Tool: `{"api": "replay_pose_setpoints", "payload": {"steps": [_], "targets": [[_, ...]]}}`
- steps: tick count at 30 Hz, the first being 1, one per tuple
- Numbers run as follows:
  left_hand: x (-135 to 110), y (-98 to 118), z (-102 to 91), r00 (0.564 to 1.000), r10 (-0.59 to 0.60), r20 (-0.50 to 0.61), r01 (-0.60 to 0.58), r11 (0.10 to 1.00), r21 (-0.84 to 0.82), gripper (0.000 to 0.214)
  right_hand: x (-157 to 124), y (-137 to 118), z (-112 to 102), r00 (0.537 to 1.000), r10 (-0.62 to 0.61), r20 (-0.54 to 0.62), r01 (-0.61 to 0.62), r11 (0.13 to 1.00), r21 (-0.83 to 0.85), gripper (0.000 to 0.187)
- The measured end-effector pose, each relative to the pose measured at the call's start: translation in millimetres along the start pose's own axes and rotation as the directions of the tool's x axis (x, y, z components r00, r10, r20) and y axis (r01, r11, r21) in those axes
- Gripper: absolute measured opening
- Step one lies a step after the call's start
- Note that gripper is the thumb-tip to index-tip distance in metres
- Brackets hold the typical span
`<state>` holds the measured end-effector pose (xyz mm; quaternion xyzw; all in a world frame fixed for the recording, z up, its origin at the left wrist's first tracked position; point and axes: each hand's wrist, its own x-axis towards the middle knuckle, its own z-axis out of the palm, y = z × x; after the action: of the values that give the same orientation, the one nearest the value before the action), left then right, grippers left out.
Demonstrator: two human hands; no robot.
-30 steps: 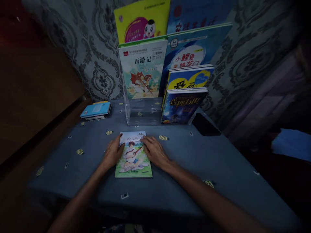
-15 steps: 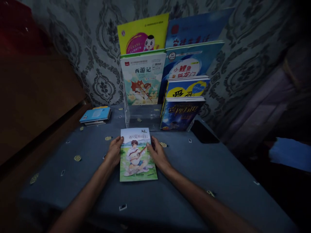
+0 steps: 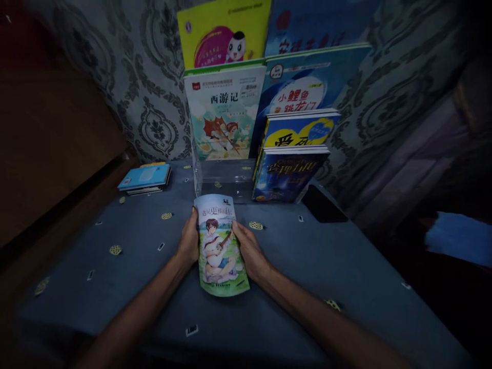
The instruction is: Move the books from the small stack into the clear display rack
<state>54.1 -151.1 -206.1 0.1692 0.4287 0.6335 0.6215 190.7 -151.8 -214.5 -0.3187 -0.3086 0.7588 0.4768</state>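
Blue-and-green book (image 3: 221, 251), bowed, is gripped at opposite edges by the left hand (image 3: 189, 240) and right hand (image 3: 251, 252), lower centre frame.

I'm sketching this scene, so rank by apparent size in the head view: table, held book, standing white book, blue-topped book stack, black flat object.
1. Table
2. Standing white book
3. Held book
4. Blue-topped book stack and black flat object: too alike to rank.
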Motion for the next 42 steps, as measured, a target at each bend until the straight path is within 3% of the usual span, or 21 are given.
{"api": "replay_pose_setpoints", "payload": {"steps": [10,28,37,42], "targets": [[-1,4,-5.3,0.997,0.077,0.030,-0.078,0.997,0.020,0.043,3,1,-4,0.999,-0.035,-0.005,0.034,0.996,-0.085,0.043],[-4,17,-7.5,0.987,0.159,0.002,-0.159,0.982,0.101,0.048,6,1,-6,0.999,-0.022,-0.040,0.018,0.996,-0.084,0.044],[-3,18,-13.1,0.991,0.129,0.033,-0.132,0.986,0.105,0.054,8,1,-7,0.998,-0.021,-0.053,0.015,0.994,-0.104,0.045],[-5,18,-13.1,0.993,0.118,-0.015,-0.115,0.985,0.126,0.055,9,1,-8,0.999,-0.015,-0.045,0.009,0.992,-0.127,0.044]]}}
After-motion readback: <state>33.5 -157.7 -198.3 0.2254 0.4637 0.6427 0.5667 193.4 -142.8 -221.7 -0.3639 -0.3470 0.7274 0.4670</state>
